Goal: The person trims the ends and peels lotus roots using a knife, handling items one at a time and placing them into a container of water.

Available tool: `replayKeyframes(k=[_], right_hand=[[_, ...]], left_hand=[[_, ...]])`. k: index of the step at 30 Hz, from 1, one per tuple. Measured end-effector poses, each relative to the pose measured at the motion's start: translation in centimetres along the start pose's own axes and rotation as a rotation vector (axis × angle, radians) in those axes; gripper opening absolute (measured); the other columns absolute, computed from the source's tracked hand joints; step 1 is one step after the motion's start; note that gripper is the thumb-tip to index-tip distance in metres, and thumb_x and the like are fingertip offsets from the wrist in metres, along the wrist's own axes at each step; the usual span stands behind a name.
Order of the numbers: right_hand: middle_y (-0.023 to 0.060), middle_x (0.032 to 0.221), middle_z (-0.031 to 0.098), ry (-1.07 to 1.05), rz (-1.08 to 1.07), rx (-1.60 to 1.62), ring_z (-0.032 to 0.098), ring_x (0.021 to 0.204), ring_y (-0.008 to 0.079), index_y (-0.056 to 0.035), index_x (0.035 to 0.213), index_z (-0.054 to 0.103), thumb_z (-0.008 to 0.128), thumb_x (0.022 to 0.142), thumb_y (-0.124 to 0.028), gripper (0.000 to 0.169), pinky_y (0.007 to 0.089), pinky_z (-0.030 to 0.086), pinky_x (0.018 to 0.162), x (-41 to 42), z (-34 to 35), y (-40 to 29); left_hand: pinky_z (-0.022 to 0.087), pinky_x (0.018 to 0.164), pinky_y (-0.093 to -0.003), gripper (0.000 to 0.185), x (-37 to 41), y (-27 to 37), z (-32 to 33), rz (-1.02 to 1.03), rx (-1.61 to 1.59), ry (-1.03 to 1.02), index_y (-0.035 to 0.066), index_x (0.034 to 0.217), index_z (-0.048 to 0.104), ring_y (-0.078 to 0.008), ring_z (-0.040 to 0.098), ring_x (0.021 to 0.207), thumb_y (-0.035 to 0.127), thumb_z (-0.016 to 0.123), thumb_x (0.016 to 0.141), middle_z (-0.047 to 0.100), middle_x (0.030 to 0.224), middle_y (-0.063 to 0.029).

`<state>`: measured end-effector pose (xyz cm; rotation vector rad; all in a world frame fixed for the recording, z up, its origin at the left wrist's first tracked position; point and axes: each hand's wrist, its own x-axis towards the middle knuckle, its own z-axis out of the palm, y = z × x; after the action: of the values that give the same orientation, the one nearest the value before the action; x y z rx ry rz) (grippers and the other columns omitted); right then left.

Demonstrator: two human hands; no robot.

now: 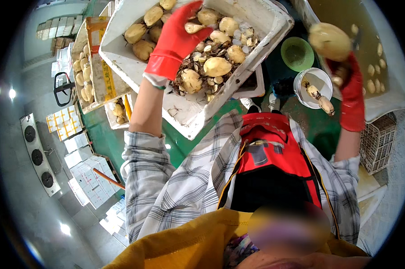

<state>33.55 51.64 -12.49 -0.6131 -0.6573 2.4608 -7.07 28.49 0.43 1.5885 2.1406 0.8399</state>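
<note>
My left hand, in a red rubber glove, hovers with thumb and fingers apart over a dirty white foam box. In that box lie several pale lotus root segments, dark plant scraps and cut slices. My right hand, also red-gloved, is raised at the right and closed around a large lotus root, somewhat blurred, with its thick end above the fingers. Just left of that hand stands a white bucket with a jointed lotus root piece leaning over its rim.
A green plastic basket sits behind the bucket. At the right is a big tub of murky water with floating pieces; below it stands a wire-like crate. More foam boxes of lotus root and stacked white cartons are at the left.
</note>
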Motion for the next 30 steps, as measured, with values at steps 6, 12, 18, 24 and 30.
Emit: replayKeyframes(k=[6,12,18,24,30], right_hand=[[0.0094,0.108,0.062,0.702,-0.292,-0.737,0.063,0.087,0.0200,-0.0078,0.128,0.057,0.078,0.084,-0.031,0.054,0.0289,0.050,0.058,-2.7,-16.7,-11.8],[0.0107,0.095,0.066,1.033,0.045,-1.684,0.063,0.074,0.0237,-0.0041,0.107,0.062,0.084,0.075,-0.038,0.051,0.0372,0.050,0.068,-4.7,-40.9,-14.3],[0.0163,0.089,0.067,1.009,0.096,-2.146,0.065,0.083,0.0392,-0.0041,0.097,0.057,0.073,0.081,-0.041,0.044,0.0485,0.049,0.078,-5.8,-53.2,-13.3],[0.0118,0.078,0.062,1.001,0.158,-1.687,0.063,0.059,0.0232,-0.0066,0.099,0.053,0.064,0.089,-0.046,0.042,0.0361,0.049,0.056,-0.2,-44.1,-10.3],[0.0090,0.093,0.068,0.659,-0.116,-1.232,0.061,0.065,0.0154,-0.0026,0.113,0.057,0.061,0.096,-0.043,0.044,0.0306,0.048,0.055,3.2,-22.7,-6.7]], left_hand=[[0.049,0.097,-0.0472,0.071,-4.3,-8.8,10.3,-0.156,0.494,-0.627,0.010,0.143,0.048,-0.0425,0.058,0.117,0.023,0.075,0.078,0.057,0.132,-0.0234],[0.053,0.086,-0.0492,0.079,-4.2,-10.0,14.6,-0.279,0.722,-0.691,0.009,0.129,0.053,-0.0429,0.062,0.105,0.024,0.088,0.060,0.061,0.116,-0.0205],[0.049,0.098,-0.0384,0.099,-2.1,-8.1,8.8,-0.780,-0.066,-0.383,0.005,0.137,0.048,-0.0289,0.061,0.115,0.028,0.095,0.052,0.063,0.122,-0.0156],[0.048,0.101,-0.0372,0.093,-5.2,-1.2,3.2,-0.973,-0.843,-0.103,0.003,0.142,0.043,-0.0225,0.058,0.119,0.022,0.093,0.066,0.059,0.128,-0.0097],[0.050,0.095,-0.0349,0.084,-10.9,2.1,-2.4,-0.844,-0.547,0.097,0.001,0.137,0.052,-0.0202,0.060,0.114,0.030,0.092,0.069,0.063,0.125,-0.0107]])
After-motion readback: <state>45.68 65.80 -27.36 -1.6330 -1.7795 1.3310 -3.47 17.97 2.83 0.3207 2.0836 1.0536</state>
